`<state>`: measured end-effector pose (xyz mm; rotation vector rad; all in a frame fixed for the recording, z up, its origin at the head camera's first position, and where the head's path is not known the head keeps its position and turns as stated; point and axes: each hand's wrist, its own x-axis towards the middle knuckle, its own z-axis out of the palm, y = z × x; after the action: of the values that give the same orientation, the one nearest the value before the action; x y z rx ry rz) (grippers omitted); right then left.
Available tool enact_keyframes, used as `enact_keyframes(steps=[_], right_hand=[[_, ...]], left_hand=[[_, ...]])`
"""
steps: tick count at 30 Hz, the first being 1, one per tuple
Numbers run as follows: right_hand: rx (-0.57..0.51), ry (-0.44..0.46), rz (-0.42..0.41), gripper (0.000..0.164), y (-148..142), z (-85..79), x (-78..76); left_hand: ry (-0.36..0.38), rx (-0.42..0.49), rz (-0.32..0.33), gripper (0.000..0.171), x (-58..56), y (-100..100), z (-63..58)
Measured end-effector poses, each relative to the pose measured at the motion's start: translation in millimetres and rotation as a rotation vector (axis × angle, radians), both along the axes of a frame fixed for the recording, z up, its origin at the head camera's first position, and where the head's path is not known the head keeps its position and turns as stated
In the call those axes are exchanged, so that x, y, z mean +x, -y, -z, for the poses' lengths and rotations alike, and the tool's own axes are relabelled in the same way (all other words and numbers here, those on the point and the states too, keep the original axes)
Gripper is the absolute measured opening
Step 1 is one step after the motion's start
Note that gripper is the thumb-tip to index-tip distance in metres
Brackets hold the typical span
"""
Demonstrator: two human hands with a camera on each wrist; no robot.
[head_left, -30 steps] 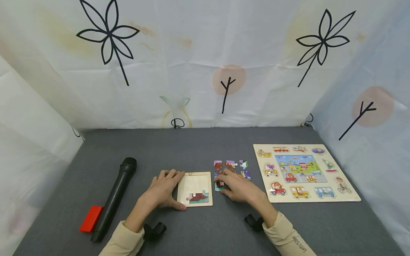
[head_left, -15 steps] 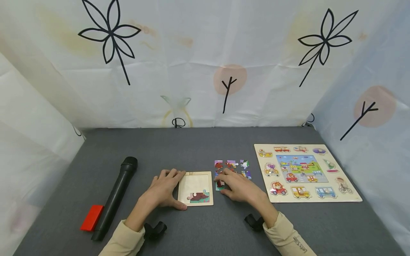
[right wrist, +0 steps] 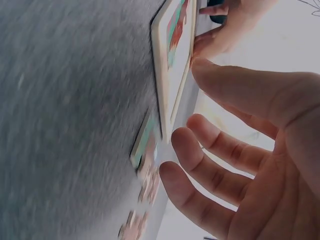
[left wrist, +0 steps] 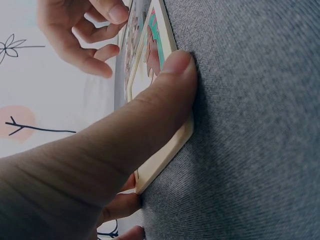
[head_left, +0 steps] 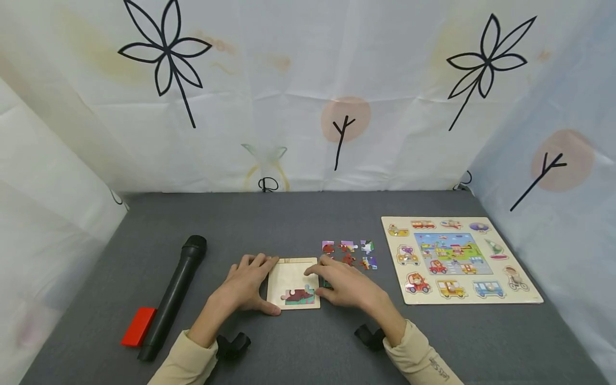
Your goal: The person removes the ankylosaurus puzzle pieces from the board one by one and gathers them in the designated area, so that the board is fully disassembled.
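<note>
My left hand (head_left: 246, 284) grips the left side of a small wooden puzzle tray (head_left: 286, 273), thumb at its near edge and fingers at its far edge. Joined puzzle pieces (head_left: 299, 297), dark red and teal, lie in the tray's lower right part. Over the tray's right edge hovers my right hand (head_left: 347, 284), its fingers loosely bent. The right wrist view shows a gap between thumb and fingers, with nothing seen in it. Several loose puzzle pieces (head_left: 348, 246) lie right of the tray, partly hidden by this hand; a teal-edged piece (right wrist: 144, 140) lies beside the tray.
A larger wooden picture board (head_left: 452, 289) with vehicle shapes lies on the right of the grey table (head_left: 289, 224). On the left are a black microphone (head_left: 174, 297) and a red block (head_left: 138, 326). White cloth (head_left: 289, 80) stands behind the table.
My right hand has shifted left from over the loose pieces to the tray's right edge, uncovering some of them. The left hand and the tray stay put.
</note>
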<state>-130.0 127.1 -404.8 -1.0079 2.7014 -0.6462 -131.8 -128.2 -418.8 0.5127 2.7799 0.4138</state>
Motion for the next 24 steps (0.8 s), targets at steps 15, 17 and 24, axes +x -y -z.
enact_keyframes(steps=[15,17,24], right_hand=[[0.026,0.038,-0.095,0.033,35.3,4.9,4.0],[0.039,0.032,-0.106,0.032,38.5,6.3,4.5],[0.094,0.031,-0.093,0.025,44.5,10.7,4.6]], left_hand=[[0.022,0.014,0.004,0.113,-1.2,1.2,-0.6],[0.021,0.017,0.002,0.113,-1.1,0.9,-0.5],[0.019,0.020,0.000,0.113,-1.3,0.9,-0.4]])
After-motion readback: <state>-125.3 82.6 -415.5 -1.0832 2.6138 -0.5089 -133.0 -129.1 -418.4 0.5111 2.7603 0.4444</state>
